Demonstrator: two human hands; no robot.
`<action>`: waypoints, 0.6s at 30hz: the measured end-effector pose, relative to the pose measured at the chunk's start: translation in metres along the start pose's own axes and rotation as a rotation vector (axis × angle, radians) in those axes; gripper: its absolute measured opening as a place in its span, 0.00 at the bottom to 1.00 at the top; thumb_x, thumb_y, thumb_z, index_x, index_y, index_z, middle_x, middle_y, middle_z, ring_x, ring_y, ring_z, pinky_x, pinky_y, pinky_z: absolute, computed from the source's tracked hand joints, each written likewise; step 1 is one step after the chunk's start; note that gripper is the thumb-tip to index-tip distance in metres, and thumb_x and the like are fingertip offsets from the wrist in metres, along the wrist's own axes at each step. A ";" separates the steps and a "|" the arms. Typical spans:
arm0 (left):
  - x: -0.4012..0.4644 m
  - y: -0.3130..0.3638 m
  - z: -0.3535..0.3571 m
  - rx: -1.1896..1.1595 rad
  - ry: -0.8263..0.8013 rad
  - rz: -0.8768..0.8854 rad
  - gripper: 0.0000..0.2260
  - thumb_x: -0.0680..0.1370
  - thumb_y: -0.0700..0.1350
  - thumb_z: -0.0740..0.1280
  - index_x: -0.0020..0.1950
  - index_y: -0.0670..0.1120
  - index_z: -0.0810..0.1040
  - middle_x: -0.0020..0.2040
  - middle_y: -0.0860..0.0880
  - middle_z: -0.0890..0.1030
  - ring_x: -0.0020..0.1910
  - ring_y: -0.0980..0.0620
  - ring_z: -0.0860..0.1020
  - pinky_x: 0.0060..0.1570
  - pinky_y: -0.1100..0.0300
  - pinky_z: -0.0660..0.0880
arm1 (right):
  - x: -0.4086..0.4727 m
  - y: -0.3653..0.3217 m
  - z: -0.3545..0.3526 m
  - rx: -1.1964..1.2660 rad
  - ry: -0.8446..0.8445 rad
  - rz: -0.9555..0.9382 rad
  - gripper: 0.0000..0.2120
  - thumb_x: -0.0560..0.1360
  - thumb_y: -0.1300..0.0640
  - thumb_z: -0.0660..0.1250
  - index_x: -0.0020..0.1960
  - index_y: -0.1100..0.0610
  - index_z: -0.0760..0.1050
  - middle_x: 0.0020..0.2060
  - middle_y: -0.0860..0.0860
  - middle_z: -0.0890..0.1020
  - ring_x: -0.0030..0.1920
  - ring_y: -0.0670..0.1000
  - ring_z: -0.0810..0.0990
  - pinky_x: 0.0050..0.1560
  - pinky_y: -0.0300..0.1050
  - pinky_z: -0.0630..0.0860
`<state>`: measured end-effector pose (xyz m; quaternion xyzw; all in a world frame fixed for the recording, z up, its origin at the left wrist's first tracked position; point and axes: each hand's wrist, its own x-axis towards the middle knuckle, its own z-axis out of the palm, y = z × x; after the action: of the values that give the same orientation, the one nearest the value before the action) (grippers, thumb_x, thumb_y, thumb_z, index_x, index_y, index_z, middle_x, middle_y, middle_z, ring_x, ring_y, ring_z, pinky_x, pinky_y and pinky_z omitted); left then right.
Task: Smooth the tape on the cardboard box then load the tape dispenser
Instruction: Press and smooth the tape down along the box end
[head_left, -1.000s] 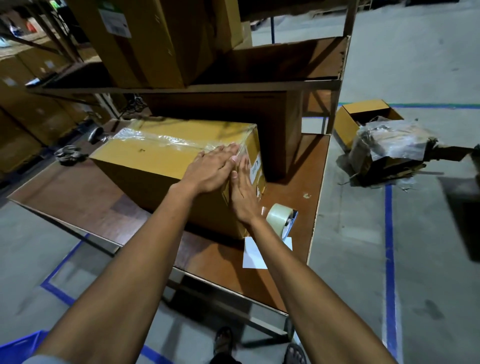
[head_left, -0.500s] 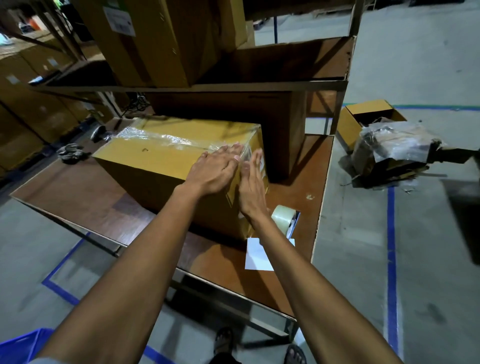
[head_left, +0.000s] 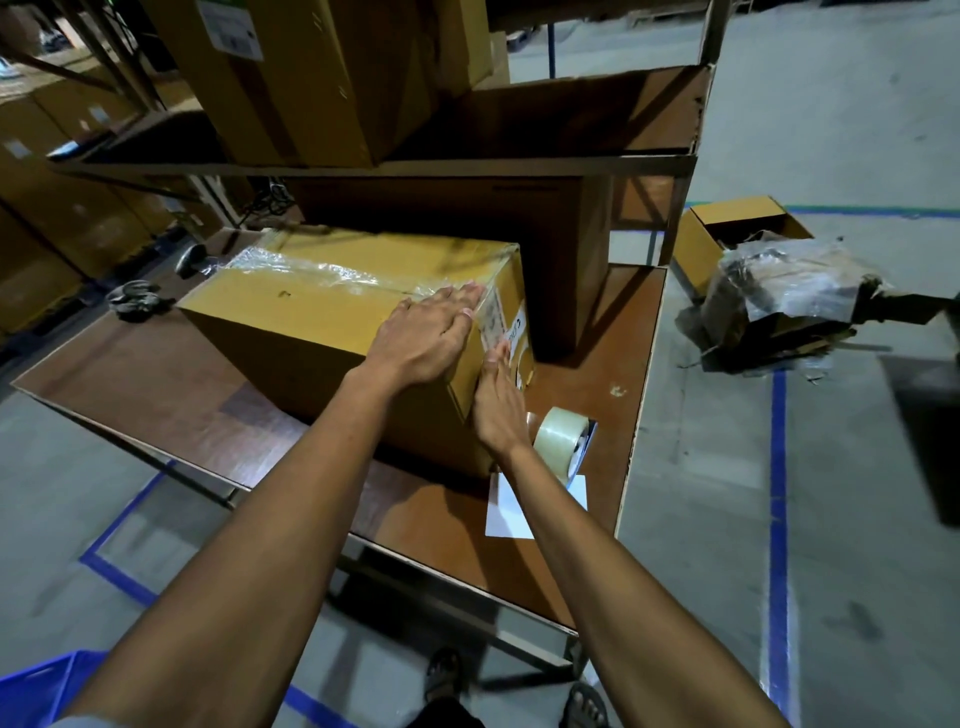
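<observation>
A closed cardboard box (head_left: 311, 322) lies on the brown table (head_left: 156, 384), with a strip of clear tape (head_left: 322, 270) running along its top seam and down the near end. My left hand (head_left: 426, 338) lies flat on the box's top right corner, fingers spread over the tape. My right hand (head_left: 496, 400) presses flat against the box's end face, below the top edge, fingers pointing up. A tape dispenser with a clear tape roll (head_left: 561, 441) stands on the table just right of my right wrist.
A white paper sheet (head_left: 511, 514) lies near the table's front edge. A large dark box (head_left: 545, 249) stands behind the taped box, under a shelf (head_left: 467, 166) with more boxes. Two small dark objects (head_left: 137, 299) sit at the table's left. A plastic-wrapped bundle (head_left: 789, 296) and an open box lie on the floor at right.
My right hand slid up the box's end face, then back down lower. My left hand stayed on the top corner.
</observation>
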<state>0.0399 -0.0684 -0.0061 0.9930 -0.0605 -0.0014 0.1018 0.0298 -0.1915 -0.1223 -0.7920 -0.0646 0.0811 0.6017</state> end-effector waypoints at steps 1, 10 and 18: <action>0.000 0.000 0.000 0.002 -0.001 0.000 0.30 0.84 0.59 0.43 0.88 0.57 0.55 0.87 0.56 0.58 0.86 0.53 0.55 0.84 0.42 0.50 | 0.002 -0.005 -0.001 -0.001 0.010 0.001 0.32 0.87 0.41 0.38 0.87 0.56 0.44 0.86 0.51 0.49 0.86 0.50 0.47 0.85 0.50 0.46; 0.001 -0.001 0.002 0.009 -0.004 -0.005 0.30 0.84 0.59 0.43 0.88 0.56 0.55 0.87 0.56 0.58 0.86 0.55 0.55 0.84 0.41 0.50 | 0.004 -0.032 0.007 0.071 0.182 -0.238 0.29 0.88 0.45 0.43 0.87 0.54 0.48 0.86 0.48 0.52 0.85 0.45 0.48 0.85 0.48 0.48; 0.000 0.004 -0.001 0.020 -0.001 -0.008 0.31 0.84 0.59 0.44 0.87 0.57 0.57 0.86 0.55 0.60 0.86 0.52 0.57 0.83 0.40 0.53 | 0.010 -0.017 -0.013 -0.072 0.074 0.056 0.27 0.89 0.46 0.42 0.86 0.48 0.53 0.84 0.52 0.62 0.83 0.58 0.62 0.81 0.56 0.58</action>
<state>0.0391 -0.0716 -0.0046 0.9942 -0.0566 -0.0017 0.0920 0.0427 -0.1974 -0.1025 -0.8170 -0.0227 0.0662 0.5723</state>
